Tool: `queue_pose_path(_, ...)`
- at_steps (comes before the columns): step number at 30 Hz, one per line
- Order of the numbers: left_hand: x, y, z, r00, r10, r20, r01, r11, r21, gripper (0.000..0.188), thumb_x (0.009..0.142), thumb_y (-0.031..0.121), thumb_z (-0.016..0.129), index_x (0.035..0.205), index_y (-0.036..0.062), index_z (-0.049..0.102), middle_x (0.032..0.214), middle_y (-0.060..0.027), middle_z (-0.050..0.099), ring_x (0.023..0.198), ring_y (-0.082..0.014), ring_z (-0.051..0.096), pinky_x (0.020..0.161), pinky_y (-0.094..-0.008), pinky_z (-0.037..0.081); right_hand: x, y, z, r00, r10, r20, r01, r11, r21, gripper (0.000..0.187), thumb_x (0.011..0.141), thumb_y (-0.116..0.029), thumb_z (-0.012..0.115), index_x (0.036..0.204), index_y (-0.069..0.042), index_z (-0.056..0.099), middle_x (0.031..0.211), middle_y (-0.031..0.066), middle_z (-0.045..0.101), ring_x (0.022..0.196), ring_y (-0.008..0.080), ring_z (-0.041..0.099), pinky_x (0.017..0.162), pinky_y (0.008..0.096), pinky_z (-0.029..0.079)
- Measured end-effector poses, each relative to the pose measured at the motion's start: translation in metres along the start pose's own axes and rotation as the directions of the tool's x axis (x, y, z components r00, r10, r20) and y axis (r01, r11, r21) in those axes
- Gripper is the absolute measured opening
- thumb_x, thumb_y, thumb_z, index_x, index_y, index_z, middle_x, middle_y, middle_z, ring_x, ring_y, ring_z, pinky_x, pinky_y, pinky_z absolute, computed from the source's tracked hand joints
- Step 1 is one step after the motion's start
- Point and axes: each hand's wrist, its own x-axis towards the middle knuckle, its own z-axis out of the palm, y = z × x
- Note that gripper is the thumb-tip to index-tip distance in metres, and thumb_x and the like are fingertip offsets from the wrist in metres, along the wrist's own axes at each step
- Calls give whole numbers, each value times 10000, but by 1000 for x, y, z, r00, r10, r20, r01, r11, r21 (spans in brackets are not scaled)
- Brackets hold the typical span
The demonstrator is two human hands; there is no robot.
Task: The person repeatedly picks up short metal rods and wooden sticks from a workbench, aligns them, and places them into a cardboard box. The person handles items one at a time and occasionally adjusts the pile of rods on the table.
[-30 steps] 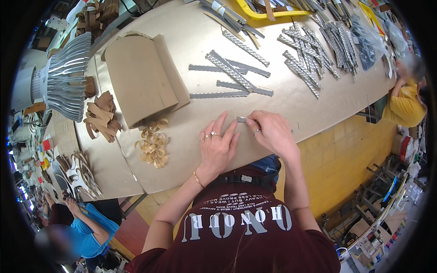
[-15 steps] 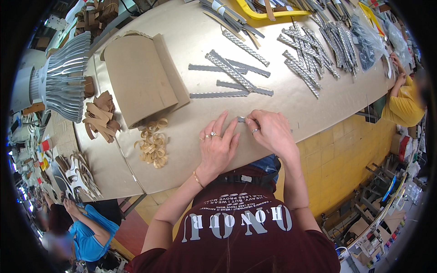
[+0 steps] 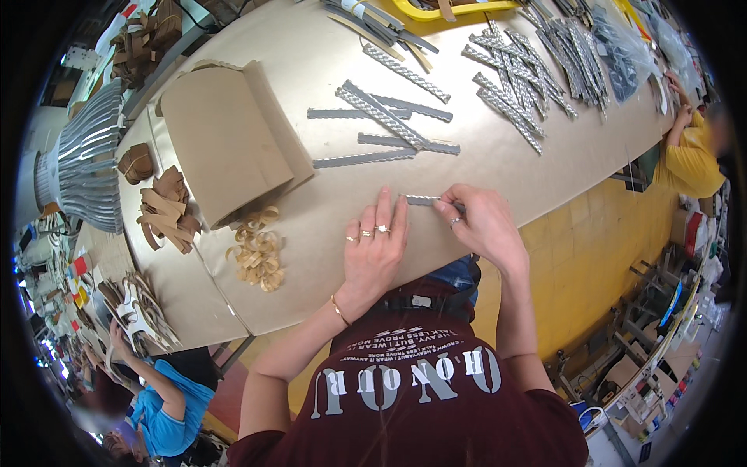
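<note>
At a table (image 3: pixel 311 276) covered in smooth tan sheeting, a worker's right hand (image 3: pixel 485 226) pinches a narrow grey strip (image 3: pixel 422 200) between thumb and forefinger, while the left hand (image 3: pixel 377 247) lies with fingers stretched out, index fingertip at the strip's left end; whether it presses down cannot be told. The strip sits near the table's front edge, between the two hands. Just beyond lie crossed loose strips (image 3: pixel 379 117), some flat grey, others braided and silvery. A pile of braided strips (image 3: pixel 513 74) stands farther off to the right, near a clear plastic bag (image 3: pixel 626 58). Crowding the left side are a large curved tan sheet (image 3: pixel 226 140), springy curled ribbons (image 3: pixel 257 253), flat brown scraps (image 3: pixel 167 210) and a ribbed metallic lamp (image 3: pixel 89 156). A co-worker in yellow (image 3: pixel 692 167) appears at far right.
</note>
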Motion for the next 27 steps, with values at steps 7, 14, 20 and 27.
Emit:
queue_pose_path(7,2,2,-2,999,55,-2,-54,993,106,432,893,243,680,1286,71,631,1385,-120,549,1073,-216,571,871,-365,438,4,4,4,1000,-19,-7,19,1000,-6,157,874,-157,670,858,-2,688,671,171,644,613,342,620,615,429,469)
queue_pose_path(14,2,3,-1,999,32,7,-32,996,79,429,896,238,678,1285,64,630,1388,-123,543,1096,-222,564,878,-368,434,6,-2,2,998,61,16,-61,998,-20,164,847,-167,663,850,-9,706,698,170,669,642,341,649,657,415,498)
queue_pose_path(20,1,14,-2,996,14,84,-9,998,-59,578,913,197,639,1434,11,471,1538,-194,380,1392,-311,405,1101,-445,354,10,-4,2,990,136,42,-135,990,-46,198,831,-215,663,795,-29,721,717,169,688,735,351,684,688,447,520)
queue_pose_path(27,7,31,6,973,55,222,25,939,-343,686,933,249,616,1499,-27,344,1577,-216,305,1458,-330,321,1195,-464,261,2,5,-2,978,209,-6,-209,977,-47,223,826,-242,722,816,-20,720,703,182,675,706,351,676,667,437,516)
